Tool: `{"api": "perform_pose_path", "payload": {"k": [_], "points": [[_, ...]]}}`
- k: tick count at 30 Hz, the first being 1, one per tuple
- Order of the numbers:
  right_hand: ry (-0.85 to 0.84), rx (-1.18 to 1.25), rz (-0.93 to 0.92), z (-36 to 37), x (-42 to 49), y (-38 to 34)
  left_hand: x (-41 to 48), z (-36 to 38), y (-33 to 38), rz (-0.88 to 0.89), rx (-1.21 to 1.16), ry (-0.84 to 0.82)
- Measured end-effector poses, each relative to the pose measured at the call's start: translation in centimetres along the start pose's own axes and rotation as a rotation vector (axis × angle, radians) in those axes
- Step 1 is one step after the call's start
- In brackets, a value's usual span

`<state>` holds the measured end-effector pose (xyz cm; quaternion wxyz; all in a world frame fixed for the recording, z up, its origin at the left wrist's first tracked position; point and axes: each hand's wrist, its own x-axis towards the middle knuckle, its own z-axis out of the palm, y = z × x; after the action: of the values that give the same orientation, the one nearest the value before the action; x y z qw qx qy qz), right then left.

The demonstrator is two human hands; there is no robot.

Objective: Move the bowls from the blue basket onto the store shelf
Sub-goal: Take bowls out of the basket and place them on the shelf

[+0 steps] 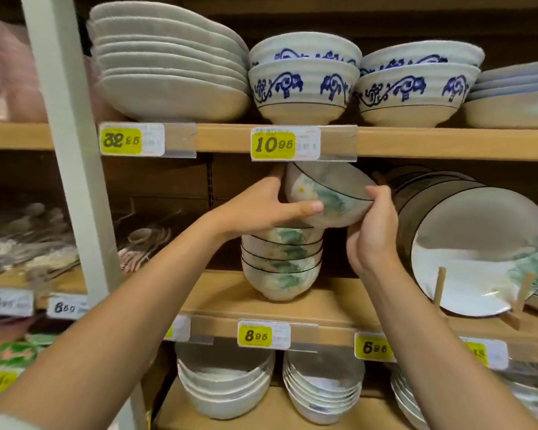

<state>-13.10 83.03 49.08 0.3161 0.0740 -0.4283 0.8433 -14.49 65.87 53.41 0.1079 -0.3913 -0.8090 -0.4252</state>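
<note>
Wooden store shelf (230, 293), crowded with crockery. Left hand (261, 209) and right hand (373, 231) both gripping one tilted floral bowl (326, 193), just above the matching stack (280, 265). Blue basket out of view. Likely trouble: clipping the board (416, 144) above the stack, landing off-centre and toppling it, or bumping the upright plates (479, 252) right of the stack.

The bowl (326, 197) in my grip is white, washed with soft green and a touch of yellow, with a thin dark line at its rim. The stack (281, 268) just under my grip shares that pattern. Above my grip, pale bowls (302, 88) carry dark blue scrolls over a yellow price tag (274, 145); right of it, grey-white plates (479, 252) show green wash and dark rims
</note>
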Motion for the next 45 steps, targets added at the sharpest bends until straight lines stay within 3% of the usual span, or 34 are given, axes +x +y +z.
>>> {"api": "perform_pose_path", "payload": {"k": [7,16,20,24,30,33,39,42,45], "points": [[-0.045,-0.491,0.127,3.2,2.9,3.1,-1.7,-1.4,-5.5,-0.272,-0.083,0.182],[0.018,-0.693,0.218,3.4,3.4,5.0,-3.7,0.8,-8.3,-0.293,-0.16,0.282],[0.092,-0.712,0.277,3.9,4.2,4.7,-3.9,1.2,-9.0,-0.284,-0.206,0.311],[0.016,-0.663,0.229,3.5,2.9,4.7,-3.7,1.8,-9.4,-0.276,-0.277,0.323],[-0.099,-0.518,0.226,0.4,-0.2,6.1,-5.0,3.2,-10.6,-0.306,-0.517,0.211],[-0.127,-0.419,0.224,-1.5,-1.9,7.9,-5.7,4.7,-11.6,-0.261,-0.483,0.184],[-0.033,-0.498,0.147,-1.1,-2.1,8.7,-5.5,4.9,-11.7,-0.209,-0.403,0.2],[-0.087,-0.525,0.15,-1.2,-2.6,8.3,-5.7,4.6,-11.5,-0.224,-0.423,0.204],[-0.247,-0.554,0.192,-3.0,-4.2,8.1,-7.2,4.8,-11.5,-0.307,-0.466,0.191]]}}
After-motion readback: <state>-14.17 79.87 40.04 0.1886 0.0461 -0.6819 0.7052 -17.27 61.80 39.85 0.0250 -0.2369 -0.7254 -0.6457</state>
